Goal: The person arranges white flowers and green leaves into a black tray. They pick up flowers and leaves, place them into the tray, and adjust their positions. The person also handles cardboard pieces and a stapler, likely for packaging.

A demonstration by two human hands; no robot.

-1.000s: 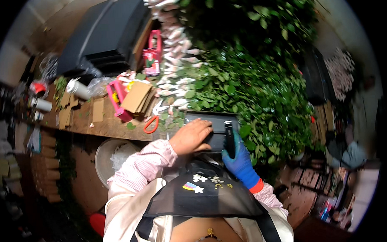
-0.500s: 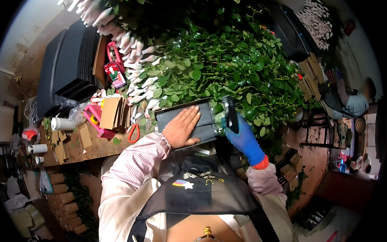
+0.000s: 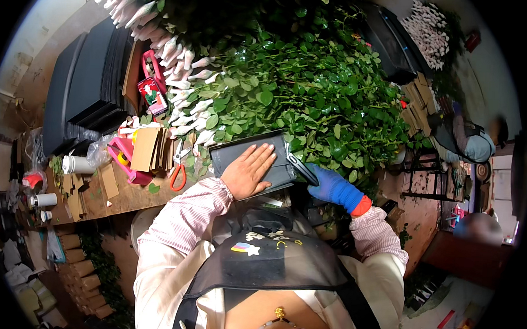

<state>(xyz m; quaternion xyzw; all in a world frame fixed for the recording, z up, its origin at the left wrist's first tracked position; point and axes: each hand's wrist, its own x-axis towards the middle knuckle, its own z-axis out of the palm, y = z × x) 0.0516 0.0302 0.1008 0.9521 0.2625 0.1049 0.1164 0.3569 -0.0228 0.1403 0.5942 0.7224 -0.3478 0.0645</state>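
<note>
My left hand (image 3: 250, 171) is bare and lies flat on a dark grey folded sheet or shallow tray (image 3: 224, 154), fingers stretched out and close together. In my right hand (image 3: 333, 186), which wears a blue glove, is a black hand stapler (image 3: 304, 169). The stapler's metal nose meets the right end of the grey tray. Behind the tray spreads a thick bed of leafy green stems (image 3: 312, 91), with flower heads in white sleeves (image 3: 184, 106) along its left side.
Orange-handled scissors (image 3: 178, 172) lie left of the tray, beside upright cardboard pieces (image 3: 148, 152) and a pink tape dispenser (image 3: 124, 162). A stack of dark panels (image 3: 98, 72) stands at the left. Another person (image 3: 476, 146) is far right.
The stapler has swung from upright beside the tray to a slant, its nose now at the tray's right end. My right hand has lowered slightly; my left stays pressed flat.
</note>
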